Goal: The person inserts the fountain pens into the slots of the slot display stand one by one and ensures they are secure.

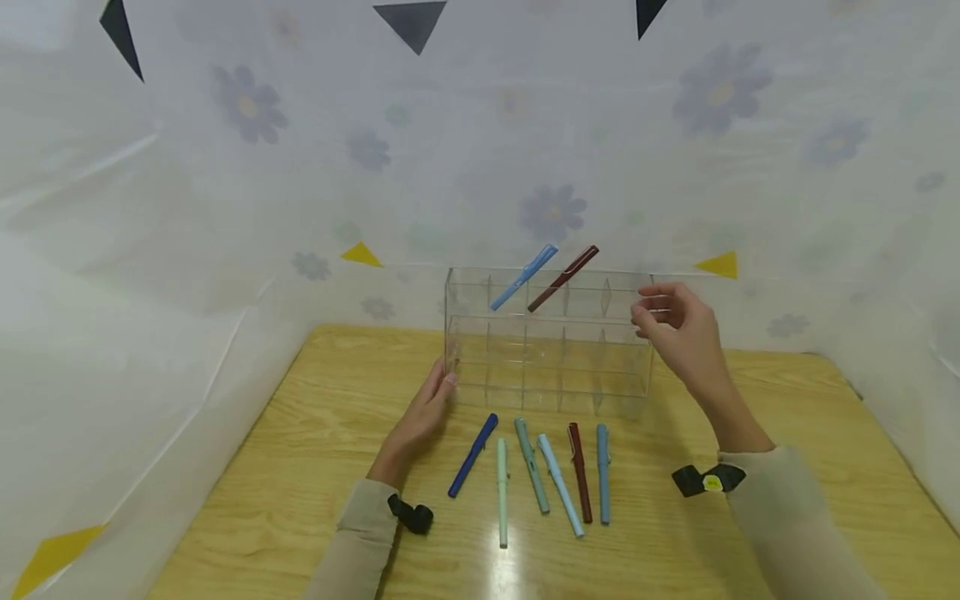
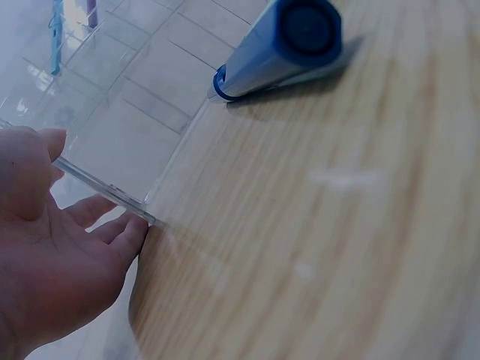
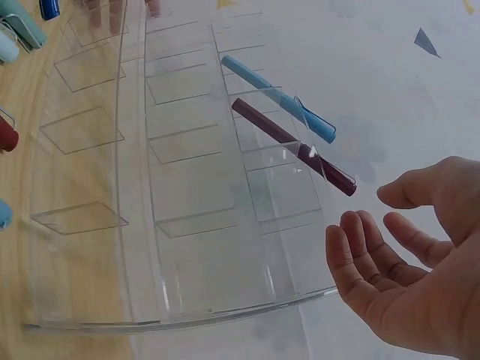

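A clear acrylic pen organizer (image 1: 547, 358) with tiered compartments stands on the table. My left hand (image 1: 422, 412) holds its left side, the thumb over the edge and the fingers along the outer wall in the left wrist view. A light blue pen (image 1: 523, 277) and a dark brown pen (image 1: 563, 279) lean in separate compartments of its top row. My right hand (image 3: 412, 262) is by the top right corner with fingers loosely bent and nothing between them. In the head view, fingertips overlap the organizer's corner; the right wrist view shows them apart from the brown pen.
In front of the organizer lie a dark blue pen (image 1: 473, 455), a mint pen (image 1: 502, 493), a sage green pen (image 1: 532, 465), a pale blue pen (image 1: 560, 484), a dark red pen (image 1: 580, 472) and a grey-blue pen (image 1: 603, 474). A flower-patterned curtain (image 1: 465, 167) hangs behind the wooden table (image 1: 300, 500).
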Action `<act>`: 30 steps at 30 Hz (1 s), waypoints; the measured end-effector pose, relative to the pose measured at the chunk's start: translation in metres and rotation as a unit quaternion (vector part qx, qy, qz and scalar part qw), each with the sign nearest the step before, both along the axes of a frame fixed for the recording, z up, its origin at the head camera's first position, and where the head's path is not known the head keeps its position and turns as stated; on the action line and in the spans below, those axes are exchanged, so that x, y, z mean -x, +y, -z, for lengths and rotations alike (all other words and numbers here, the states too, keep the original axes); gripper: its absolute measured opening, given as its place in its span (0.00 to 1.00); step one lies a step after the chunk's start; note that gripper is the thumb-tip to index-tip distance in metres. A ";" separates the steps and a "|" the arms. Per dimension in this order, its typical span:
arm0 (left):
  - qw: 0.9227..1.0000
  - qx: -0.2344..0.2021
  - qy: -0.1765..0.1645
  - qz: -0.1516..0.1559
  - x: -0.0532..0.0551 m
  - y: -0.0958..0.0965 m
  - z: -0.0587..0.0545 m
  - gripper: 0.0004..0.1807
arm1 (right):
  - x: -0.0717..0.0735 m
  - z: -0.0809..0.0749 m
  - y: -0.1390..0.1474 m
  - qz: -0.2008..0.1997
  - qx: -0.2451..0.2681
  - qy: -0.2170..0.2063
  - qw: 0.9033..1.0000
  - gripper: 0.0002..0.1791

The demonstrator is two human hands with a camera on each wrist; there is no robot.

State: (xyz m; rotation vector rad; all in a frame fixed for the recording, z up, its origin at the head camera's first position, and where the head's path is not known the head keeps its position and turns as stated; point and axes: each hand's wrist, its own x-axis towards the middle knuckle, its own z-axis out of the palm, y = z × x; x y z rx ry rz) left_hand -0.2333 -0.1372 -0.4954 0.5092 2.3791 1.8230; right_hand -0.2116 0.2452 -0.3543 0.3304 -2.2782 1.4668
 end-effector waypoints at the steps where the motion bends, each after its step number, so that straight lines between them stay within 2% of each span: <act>1: 1.000 0.001 0.001 0.001 0.001 0.000 0.001 0.32 | -0.003 0.003 0.000 0.000 -0.001 -0.002 1.000 0.18; 10: 1.000 0.006 0.013 0.003 0.002 0.000 0.001 0.31 | -0.028 0.027 -0.002 0.010 0.006 -0.021 1.000 0.18; 22: 1.000 -0.004 0.010 0.008 0.002 -0.001 0.001 0.32 | -0.050 0.064 -0.005 0.010 0.019 -0.055 0.998 0.18; 30: 1.000 0.001 0.004 0.006 0.000 -0.001 0.000 0.33 | -0.064 0.087 -0.004 0.011 0.007 -0.081 0.997 0.18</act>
